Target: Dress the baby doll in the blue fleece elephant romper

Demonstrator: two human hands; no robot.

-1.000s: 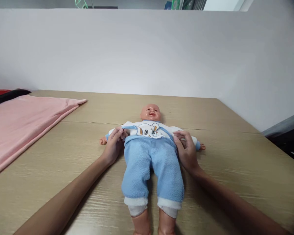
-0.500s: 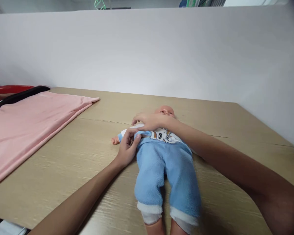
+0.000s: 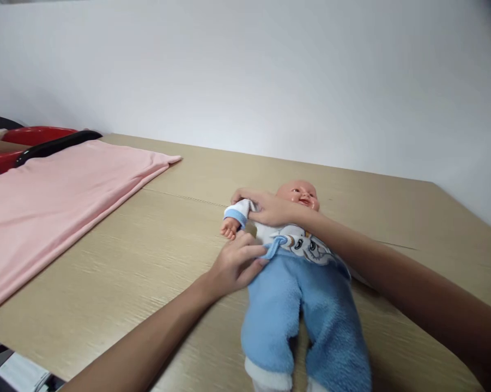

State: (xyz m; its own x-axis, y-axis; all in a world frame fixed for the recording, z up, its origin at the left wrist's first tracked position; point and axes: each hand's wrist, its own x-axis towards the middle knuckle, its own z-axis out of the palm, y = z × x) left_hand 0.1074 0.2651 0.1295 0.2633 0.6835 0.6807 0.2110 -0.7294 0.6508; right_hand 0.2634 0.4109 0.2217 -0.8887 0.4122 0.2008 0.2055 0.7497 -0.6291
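Observation:
A baby doll (image 3: 300, 190) lies on its back on the table, head toward the wall. It wears fuzzy blue pants (image 3: 306, 310) with white cuffs and a white top (image 3: 310, 247) with an animal face on the front. At the waist, my left hand (image 3: 239, 261) pinches the blue hem between thumb and fingers and pulls it out to the left. My right hand (image 3: 265, 207) reaches across the doll's chest, its fingers closed around the white sleeve (image 3: 239, 211) of the doll's arm. The doll's small hand pokes out of the blue cuff.
A pink cloth (image 3: 73, 196) is spread over the left part of the wooden table (image 3: 167, 234). Behind it are a red container (image 3: 41, 134) and a black curved bar (image 3: 61, 146). A white wall (image 3: 245, 81) rises at the table's far side.
The view has shifted, so the doll appears farther right. My right hand now grips the doll's sleeve and the arm is lifted. My left hand has drawn the blue hem outward.

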